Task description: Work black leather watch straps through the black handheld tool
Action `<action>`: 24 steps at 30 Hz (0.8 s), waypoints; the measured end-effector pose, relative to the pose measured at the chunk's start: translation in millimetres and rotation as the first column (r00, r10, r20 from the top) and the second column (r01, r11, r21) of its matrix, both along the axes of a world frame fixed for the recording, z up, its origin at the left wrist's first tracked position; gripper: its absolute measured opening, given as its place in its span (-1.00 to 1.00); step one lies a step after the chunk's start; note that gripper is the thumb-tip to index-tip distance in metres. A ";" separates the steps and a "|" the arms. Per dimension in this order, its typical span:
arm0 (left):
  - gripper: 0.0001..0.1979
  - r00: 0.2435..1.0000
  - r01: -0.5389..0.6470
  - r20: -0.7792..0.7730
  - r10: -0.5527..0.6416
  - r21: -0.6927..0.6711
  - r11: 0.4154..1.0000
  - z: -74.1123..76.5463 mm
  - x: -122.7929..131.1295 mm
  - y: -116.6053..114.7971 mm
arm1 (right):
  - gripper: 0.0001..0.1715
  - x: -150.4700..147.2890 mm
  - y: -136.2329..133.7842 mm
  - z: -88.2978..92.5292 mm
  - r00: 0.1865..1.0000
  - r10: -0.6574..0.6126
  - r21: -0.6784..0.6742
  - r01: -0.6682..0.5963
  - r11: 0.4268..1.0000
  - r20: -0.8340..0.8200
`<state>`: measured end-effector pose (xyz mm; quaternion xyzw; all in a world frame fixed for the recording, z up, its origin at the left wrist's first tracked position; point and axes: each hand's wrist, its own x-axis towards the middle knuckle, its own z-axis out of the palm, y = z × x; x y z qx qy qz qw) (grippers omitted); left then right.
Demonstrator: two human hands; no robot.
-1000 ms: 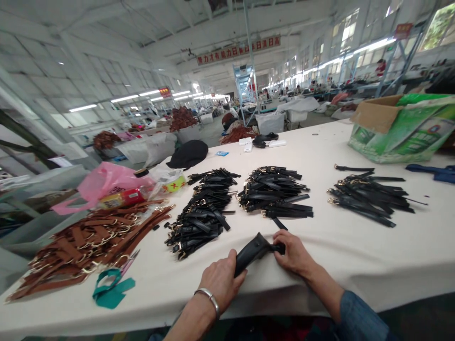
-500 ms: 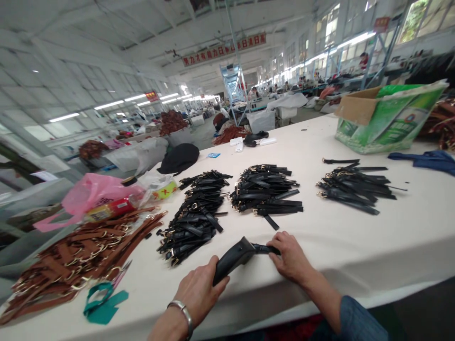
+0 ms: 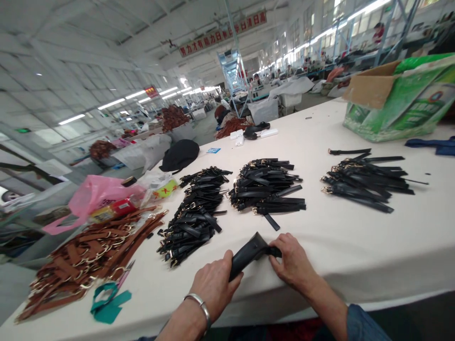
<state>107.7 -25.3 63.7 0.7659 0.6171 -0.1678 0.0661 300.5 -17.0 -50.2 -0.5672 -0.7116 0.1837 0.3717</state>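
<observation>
Where the left hand (image 3: 215, 279) closed: its grip was clamped on the near end of a wide black piece (image 3: 247, 255), with a silver bracelet (image 3: 200, 305) round the wrist.
Right hand (image 3: 290, 263): its thumb and fingers were pinched on a narrow black strap (image 3: 274, 252) at the right end of the wide black piece; whether the two were joined could not be told.
Place of the wide black piece: between the two hands, over the near part of the table (image 3: 337, 237), tilted, its far end lying to the right of its near end.
Black straps in heaps: a left heap (image 3: 195, 208) with gold buckles, a middle heap (image 3: 266, 182) near it, and a right heap (image 3: 366, 177) well apart from both.
Left side: a pile of brown straps (image 3: 81, 255) with metal rings, a teal band (image 3: 112, 308) nearer, and a pink bag (image 3: 101, 194) beyond.
Far side: a black cap (image 3: 181, 155) stood left of a small blue packet (image 3: 213, 150).
Right side: a green bag (image 3: 394, 113) rose on the far part, with dark blue cloth (image 3: 435, 145) near it.
</observation>
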 end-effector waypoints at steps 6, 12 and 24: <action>-0.73 0.998 -0.055 -0.024 0.053 -0.090 0.994 8.4 -12.2 -1.2 | -0.87 0.4 0.4 -0.8 1.000 0.019 -0.027 -0.019 0.999 -0.009; -0.76 0.998 -0.043 -0.038 0.040 -0.089 0.995 5.0 2.4 3.4 | -0.88 -1.5 0.4 0.0 1.000 -0.004 -0.060 0.005 0.998 0.019; -0.66 0.987 -0.156 -0.039 0.153 -0.112 0.981 9.3 -22.2 11.5 | -0.83 -0.7 -1.6 6.6 1.000 0.008 -0.121 -0.008 0.993 0.001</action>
